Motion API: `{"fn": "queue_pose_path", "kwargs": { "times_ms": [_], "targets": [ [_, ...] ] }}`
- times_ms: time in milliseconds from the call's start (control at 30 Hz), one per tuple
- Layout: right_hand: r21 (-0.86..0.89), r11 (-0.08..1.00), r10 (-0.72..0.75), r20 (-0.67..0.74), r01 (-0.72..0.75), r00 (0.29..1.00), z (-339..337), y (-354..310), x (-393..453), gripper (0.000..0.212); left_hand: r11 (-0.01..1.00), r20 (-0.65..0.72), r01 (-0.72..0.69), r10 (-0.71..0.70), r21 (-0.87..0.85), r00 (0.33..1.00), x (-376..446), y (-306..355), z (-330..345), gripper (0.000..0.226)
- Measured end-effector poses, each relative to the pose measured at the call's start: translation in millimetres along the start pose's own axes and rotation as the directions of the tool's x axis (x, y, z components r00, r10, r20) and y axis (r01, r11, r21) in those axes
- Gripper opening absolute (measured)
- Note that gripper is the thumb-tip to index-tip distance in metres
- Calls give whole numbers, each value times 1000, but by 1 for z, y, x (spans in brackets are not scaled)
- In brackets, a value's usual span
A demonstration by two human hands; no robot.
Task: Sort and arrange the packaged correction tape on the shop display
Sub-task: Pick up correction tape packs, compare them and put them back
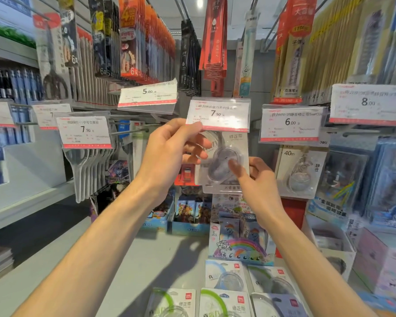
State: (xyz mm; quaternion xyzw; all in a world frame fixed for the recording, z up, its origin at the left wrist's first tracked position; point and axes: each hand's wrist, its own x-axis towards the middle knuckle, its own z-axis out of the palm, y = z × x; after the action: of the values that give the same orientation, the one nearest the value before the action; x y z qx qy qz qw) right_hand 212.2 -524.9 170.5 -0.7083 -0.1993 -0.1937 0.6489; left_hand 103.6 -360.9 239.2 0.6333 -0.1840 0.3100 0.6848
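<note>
A clear-blistered white correction tape pack (pixel 232 145) hangs just under the 7.90 price tag (pixel 218 114) at the display's middle. My left hand (pixel 169 152) grips the pack's upper left edge, thumb touching the tag. My right hand (pixel 255 179) holds its lower right corner, thumb pressed on the blister. Several more correction tape packs (pixel 224 275) with green and blue swirls lie flat on the white shelf (pixel 160 259) below. Another pack marked 40m (pixel 300 170) hangs to the right under the 6.00 tag (pixel 292 123).
Scissors packs (pixel 87 165) hang at left under another 7.90 tag. Pen packs hang on hooks above. A pony card box (pixel 240 245) and other card boxes (pixel 188 213) stand on the shelf behind the loose packs. Pastel boxes (pixel 380 259) sit at right.
</note>
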Motion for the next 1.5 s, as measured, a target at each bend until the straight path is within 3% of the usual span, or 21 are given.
{"fn": "queue_pose_path", "kwargs": {
  "times_ms": [300,467,667,933,1233,1367,1500],
  "targets": [
    [22,998,62,-3,-62,998,13,18,21,29,998,-7,-41,41,40,999,8,-15,0,12],
    [19,989,148,48,-149,988,12,19,22,64,996,-10,-58,58,70,998,8,-18,1,18],
    [86,981,163,97,-172,982,-16,25,6,28,992,-39,-64,68,109,997,1,-21,0,20],
    [171,970,164,79,-175,983,-67,29,-45,10,977,-113,9,15,212,994,-36,-39,-13,10],
    [194,935,278,122,-297,953,-86,64,-118,13,951,-152,195,-162,239,975,-118,-93,-38,4],
    [131,911,372,147,-390,917,-77,81,-146,13,914,-131,295,-268,280,955,-147,-122,-62,17],
    [77,884,447,148,-461,882,-53,86,-164,13,825,-56,366,-381,430,923,-169,-152,-85,16]
  ]
}}
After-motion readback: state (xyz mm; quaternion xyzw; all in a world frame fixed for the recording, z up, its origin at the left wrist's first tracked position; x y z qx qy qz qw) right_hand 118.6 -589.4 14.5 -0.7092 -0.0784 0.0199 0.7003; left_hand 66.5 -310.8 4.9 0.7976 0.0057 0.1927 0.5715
